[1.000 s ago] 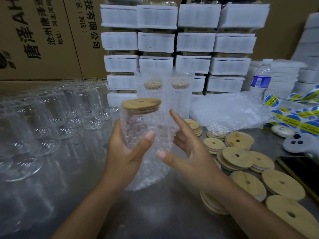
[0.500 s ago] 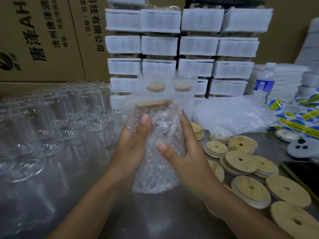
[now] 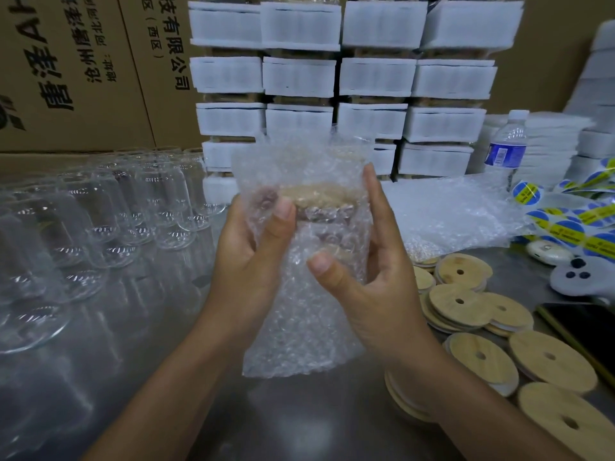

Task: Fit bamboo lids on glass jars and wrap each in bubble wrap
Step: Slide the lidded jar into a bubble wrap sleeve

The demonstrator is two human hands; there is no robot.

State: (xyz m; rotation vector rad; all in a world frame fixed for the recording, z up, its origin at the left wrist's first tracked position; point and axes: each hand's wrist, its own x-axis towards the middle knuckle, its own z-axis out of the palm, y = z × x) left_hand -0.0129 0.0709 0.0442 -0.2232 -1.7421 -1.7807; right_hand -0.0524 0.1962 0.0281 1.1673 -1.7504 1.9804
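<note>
A glass jar with a bamboo lid (image 3: 316, 196) sits inside a clear bubble wrap bag (image 3: 299, 327), held upright above the metal table (image 3: 299, 420). My left hand (image 3: 248, 261) grips its left side, thumb pressed just below the lid. My right hand (image 3: 372, 281) clasps the right side, thumb across the front and fingers up along the edge. The bag's loose top stands above the lid. Loose bamboo lids (image 3: 479, 357) with centre holes lie in overlapping piles to the right.
Rows of empty glass jars (image 3: 109, 207) stand upside down at left. Stacked white foam-wrapped packs (image 3: 372, 78) and cardboard boxes (image 3: 66, 68) fill the back. At right are bubble wrap bags (image 3: 449, 214), a water bottle (image 3: 506, 148), sticker rolls (image 3: 572, 224) and a black phone (image 3: 585, 331).
One second ago the lidded jar stood bare in my left hand. The bubble wrap bag has since come up over jar and lid, and both hands have closed around it.
</note>
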